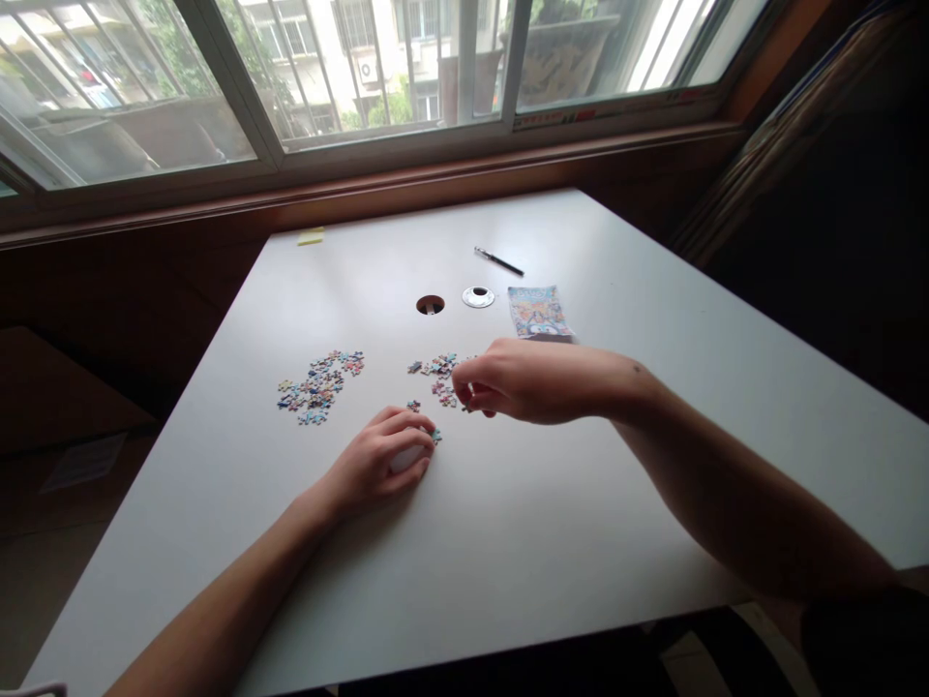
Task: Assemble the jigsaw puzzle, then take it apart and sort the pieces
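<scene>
Two heaps of small coloured puzzle pieces lie on the white table point(508, 523): a left heap point(319, 387) and a middle heap point(435, 373). My right hand point(523, 379) reaches in over the middle heap, its fingers pinched together on a puzzle piece at the heap's near edge. My left hand point(384, 457) rests on the table just below, fingers curled, with a blue-green puzzle piece point(435, 436) at its fingertips. One loose piece point(413, 406) lies between the two hands.
A printed puzzle bag point(538, 312) lies behind my right hand. Further back are a round cable hole point(431, 305), its silver cap point(478, 297), a black pen point(498, 261) and a yellow sticky note point(311, 236). A window runs along the far wall.
</scene>
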Available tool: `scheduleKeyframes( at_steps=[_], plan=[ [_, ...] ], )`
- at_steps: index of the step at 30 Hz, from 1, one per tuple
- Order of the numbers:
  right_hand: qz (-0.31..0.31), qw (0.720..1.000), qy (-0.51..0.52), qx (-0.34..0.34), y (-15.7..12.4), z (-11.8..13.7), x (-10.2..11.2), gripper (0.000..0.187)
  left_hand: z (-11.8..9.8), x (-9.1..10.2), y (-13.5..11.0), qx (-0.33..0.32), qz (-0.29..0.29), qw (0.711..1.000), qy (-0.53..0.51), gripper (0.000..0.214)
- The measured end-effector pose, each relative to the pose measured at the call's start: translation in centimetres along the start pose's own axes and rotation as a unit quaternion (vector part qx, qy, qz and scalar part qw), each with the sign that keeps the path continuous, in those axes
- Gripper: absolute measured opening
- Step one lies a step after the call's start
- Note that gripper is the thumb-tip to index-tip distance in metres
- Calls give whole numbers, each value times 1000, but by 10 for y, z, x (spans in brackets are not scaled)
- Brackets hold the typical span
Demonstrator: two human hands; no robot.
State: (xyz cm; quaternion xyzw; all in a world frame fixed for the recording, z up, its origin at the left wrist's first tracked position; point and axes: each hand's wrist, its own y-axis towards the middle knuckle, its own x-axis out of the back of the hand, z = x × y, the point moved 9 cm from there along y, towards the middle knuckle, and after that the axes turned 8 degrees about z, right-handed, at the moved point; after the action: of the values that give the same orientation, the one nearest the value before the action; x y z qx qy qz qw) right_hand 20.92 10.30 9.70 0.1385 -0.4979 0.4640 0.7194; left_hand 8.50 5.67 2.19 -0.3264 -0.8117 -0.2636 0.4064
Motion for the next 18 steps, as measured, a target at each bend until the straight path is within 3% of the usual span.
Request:
scheduleKeyframes(
  at_steps=[3,6,18],
  plan=[
    [81,995,-42,-48,12,-11,-28,19,0,0,0,-1,3,1000,0,13],
    [140,989,-39,-39,17,-12,-44,20,0,0,0,-1,6,1000,-2,14],
    [153,987,-33,-29,21,-20,-48,27,1,-1,-1,-4,3,1000,3,13]
  ],
)
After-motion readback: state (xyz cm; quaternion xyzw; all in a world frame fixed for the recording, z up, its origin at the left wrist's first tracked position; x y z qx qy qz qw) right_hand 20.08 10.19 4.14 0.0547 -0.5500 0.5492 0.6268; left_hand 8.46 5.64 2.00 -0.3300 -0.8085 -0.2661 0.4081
